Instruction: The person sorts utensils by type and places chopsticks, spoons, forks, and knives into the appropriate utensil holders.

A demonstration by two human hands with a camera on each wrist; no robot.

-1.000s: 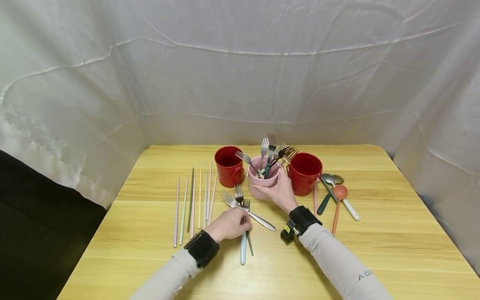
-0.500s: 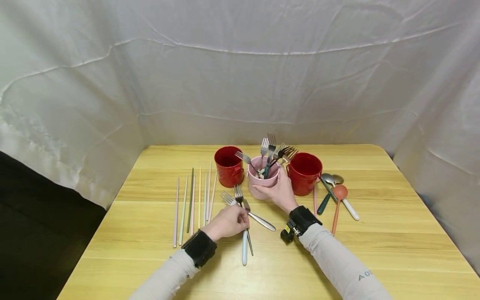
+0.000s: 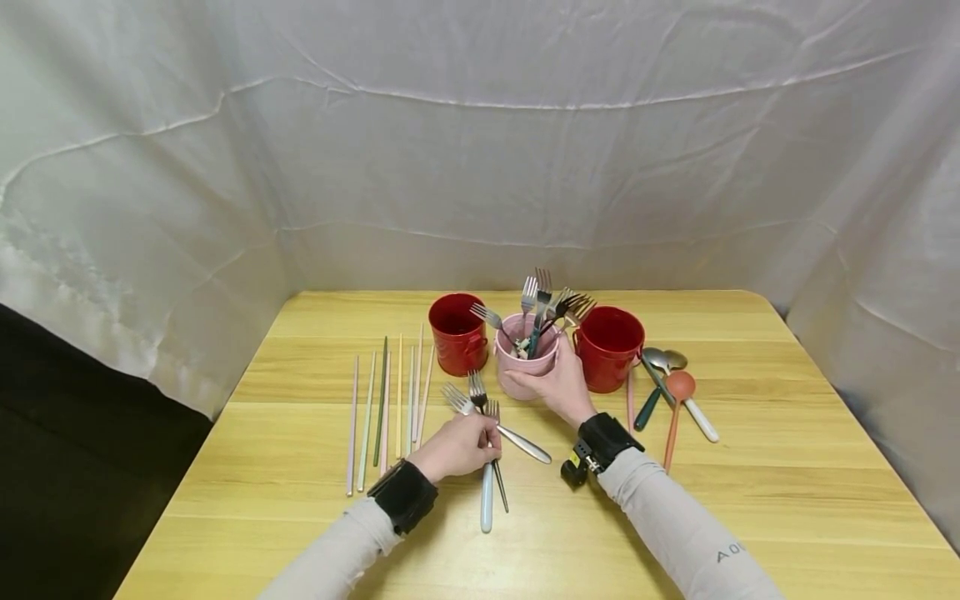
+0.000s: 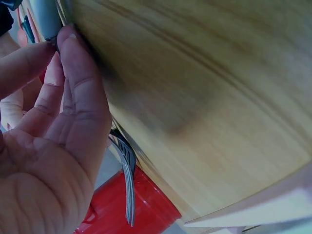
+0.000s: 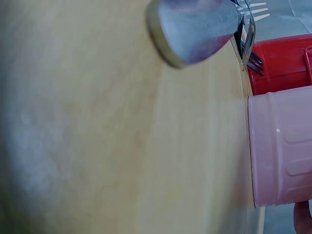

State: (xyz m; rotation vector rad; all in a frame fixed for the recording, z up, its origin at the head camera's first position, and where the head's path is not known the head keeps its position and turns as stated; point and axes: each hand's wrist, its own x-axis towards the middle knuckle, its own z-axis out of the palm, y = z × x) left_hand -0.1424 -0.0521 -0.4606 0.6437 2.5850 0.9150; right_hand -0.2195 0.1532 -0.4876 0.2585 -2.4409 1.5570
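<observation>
Pinched fork: the metal fork with the pale blue, rounded handle (image 3: pixel 487 504) is best gripped firmly near its neck and raised straight up, since a sideways drag would probably pull its neighbours along.
Crossed forks: the plain silver metal fork (image 3: pixel 528 447) and the dark, thin-handled fork (image 3: pixel 501 487) lie across or against it, so a slight turn of the wrist may be needed to free it cleanly.
Steadied bucket: the small pale pink metal bucket (image 3: pixel 517 379), crowded with upright and leaning forks (image 3: pixel 542 304), should be held lightly but surely; it could be tipped by a hard knock.
Left fingers: by the left hand (image 3: pixel 453 450), thumb and forefinger are closed in a pinch at the blue-handled fork's neck; the other fingers are loosely bent and seem to hold nothing.
Right fingers: by the right hand (image 3: pixel 558 390), the pink bucket is gripped, with the thumb laid across its near side and the fingers round its right side.
Fork and fingertips: the pale handle extends from the pinch toward the person, while the tines point away, just beyond the knuckles, toward the buckets. Whether the fork is wholly clear of the wooden table (image 3: pixel 750 500) cannot be told.
</observation>
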